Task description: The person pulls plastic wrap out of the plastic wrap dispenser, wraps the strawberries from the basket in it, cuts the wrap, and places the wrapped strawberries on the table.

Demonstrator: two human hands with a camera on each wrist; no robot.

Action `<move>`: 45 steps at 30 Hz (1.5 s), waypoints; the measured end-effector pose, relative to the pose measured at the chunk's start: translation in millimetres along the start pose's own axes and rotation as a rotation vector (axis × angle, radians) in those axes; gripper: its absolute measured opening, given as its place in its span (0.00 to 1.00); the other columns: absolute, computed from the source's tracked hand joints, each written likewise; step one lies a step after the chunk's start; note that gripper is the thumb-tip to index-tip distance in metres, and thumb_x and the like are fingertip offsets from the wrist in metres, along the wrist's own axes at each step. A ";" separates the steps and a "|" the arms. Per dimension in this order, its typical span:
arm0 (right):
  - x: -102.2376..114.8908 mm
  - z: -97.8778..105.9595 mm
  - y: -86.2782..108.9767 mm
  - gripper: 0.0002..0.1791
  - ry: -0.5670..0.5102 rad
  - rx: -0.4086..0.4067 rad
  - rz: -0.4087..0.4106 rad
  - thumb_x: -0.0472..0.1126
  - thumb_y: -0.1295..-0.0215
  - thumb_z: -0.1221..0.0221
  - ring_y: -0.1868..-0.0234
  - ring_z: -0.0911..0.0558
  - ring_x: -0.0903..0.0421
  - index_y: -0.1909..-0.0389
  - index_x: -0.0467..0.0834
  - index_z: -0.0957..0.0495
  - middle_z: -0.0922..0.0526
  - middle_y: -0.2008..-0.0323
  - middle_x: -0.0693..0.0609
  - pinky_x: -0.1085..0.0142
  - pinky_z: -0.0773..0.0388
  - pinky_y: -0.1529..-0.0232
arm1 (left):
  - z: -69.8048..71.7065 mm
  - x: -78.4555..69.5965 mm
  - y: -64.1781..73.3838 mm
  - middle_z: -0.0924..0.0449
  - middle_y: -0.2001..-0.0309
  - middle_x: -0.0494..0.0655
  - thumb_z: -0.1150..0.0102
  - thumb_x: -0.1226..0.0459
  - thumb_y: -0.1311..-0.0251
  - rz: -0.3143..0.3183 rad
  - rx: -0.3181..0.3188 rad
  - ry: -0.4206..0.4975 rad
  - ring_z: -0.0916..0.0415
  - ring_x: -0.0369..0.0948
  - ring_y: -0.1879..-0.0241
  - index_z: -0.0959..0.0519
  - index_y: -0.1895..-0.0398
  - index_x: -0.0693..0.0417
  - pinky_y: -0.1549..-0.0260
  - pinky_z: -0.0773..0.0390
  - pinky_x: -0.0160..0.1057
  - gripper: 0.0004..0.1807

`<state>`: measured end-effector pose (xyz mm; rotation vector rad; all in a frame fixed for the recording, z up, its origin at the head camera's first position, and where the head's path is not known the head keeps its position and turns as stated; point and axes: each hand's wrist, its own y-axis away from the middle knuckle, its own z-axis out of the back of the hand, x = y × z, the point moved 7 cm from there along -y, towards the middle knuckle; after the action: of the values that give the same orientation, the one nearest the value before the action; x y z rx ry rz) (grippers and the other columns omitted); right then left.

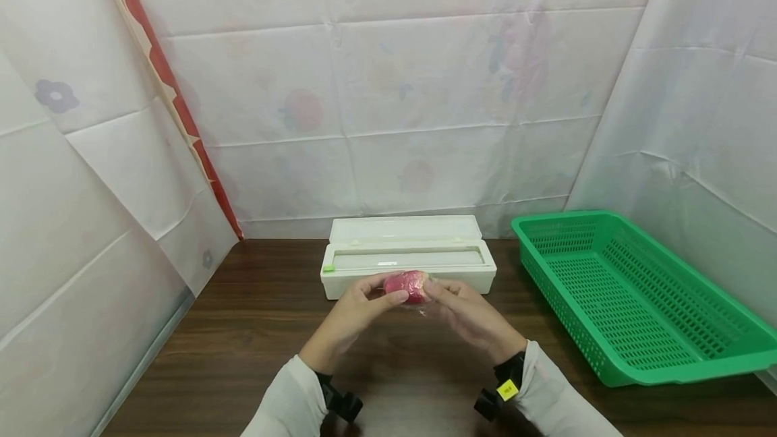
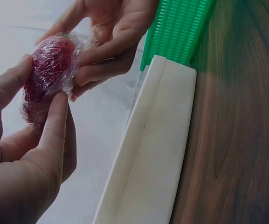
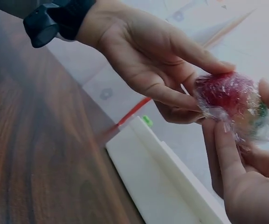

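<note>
A small rounded red fruit [image 1: 408, 285] in crinkled clear cling film is held up in front of a white box, between the two hands. My left hand [image 1: 355, 309] grips its left end with thumb and fingers. On the other end, my right hand [image 1: 470, 312] pinches it, thumb on the near side. In the right wrist view the wrapped fruit [image 3: 227, 95] shows a yellowish patch and some green near the right hand [image 3: 255, 186]. Loose film bunches around it in the left wrist view, close to the right fingers [image 2: 99, 67].
Behind the hands stands the long white cling film dispenser [image 1: 349, 282], its lid [image 1: 407, 228] raised and a green tab at its left. A green plastic basket [image 1: 570, 309] is on the right of the dark wooden table [image 1: 243, 349]. Pale patterned sheets [image 1: 376, 86] enclose the back and sides.
</note>
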<state>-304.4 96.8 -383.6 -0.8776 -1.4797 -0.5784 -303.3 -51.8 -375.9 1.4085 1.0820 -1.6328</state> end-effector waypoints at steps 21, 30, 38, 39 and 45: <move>4.2 14.8 1.8 0.23 0.080 -0.236 -0.036 0.46 0.32 0.47 0.49 0.25 0.48 0.44 0.34 0.29 0.23 0.48 0.41 0.62 0.25 0.49 | 1.3 -9.5 4.7 0.23 0.47 0.51 0.37 0.59 0.44 0.048 -0.058 -0.024 0.27 0.42 0.51 0.26 0.42 0.54 0.45 0.29 0.53 0.25; -14.2 -6.9 -1.9 0.37 -0.197 -0.055 -0.157 0.62 0.29 0.65 0.47 0.27 0.41 0.35 0.35 0.45 0.32 0.46 0.34 0.61 0.24 0.46 | 1.4 -23.6 10.5 0.24 0.47 0.52 0.37 0.62 0.44 0.038 -0.082 -0.017 0.28 0.43 0.50 0.26 0.43 0.55 0.45 0.30 0.53 0.24; -12.2 4.3 1.2 0.25 -0.270 -0.185 -0.125 0.49 0.28 0.54 0.56 0.22 0.52 0.44 0.31 0.31 0.21 0.57 0.45 0.70 0.21 0.53 | 6.1 1.1 -0.6 0.24 0.47 0.51 0.36 0.61 0.45 0.015 -0.064 -0.009 0.28 0.44 0.52 0.26 0.43 0.51 0.54 0.24 0.41 0.24; -12.0 6.0 1.4 0.23 -0.273 -0.199 -0.122 0.47 0.28 0.53 0.57 0.21 0.54 0.47 0.31 0.29 0.20 0.59 0.46 0.71 0.21 0.55 | 6.6 2.6 -1.1 0.24 0.48 0.51 0.35 0.61 0.45 0.014 -0.067 -0.012 0.28 0.44 0.53 0.25 0.44 0.50 0.54 0.24 0.41 0.24; -11.1 11.6 2.7 0.12 -0.261 -0.262 -0.111 0.43 0.30 0.49 0.63 0.21 0.58 0.60 0.39 0.22 0.18 0.66 0.51 0.74 0.21 0.60 | 7.4 5.5 -1.5 0.23 0.48 0.50 0.34 0.58 0.47 0.014 -0.071 -0.015 0.28 0.45 0.52 0.25 0.44 0.48 0.51 0.24 0.45 0.25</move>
<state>-309.6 105.5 -396.3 -1.1120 -1.7219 -0.7755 -308.4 -58.0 -380.7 1.3527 1.1085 -1.5777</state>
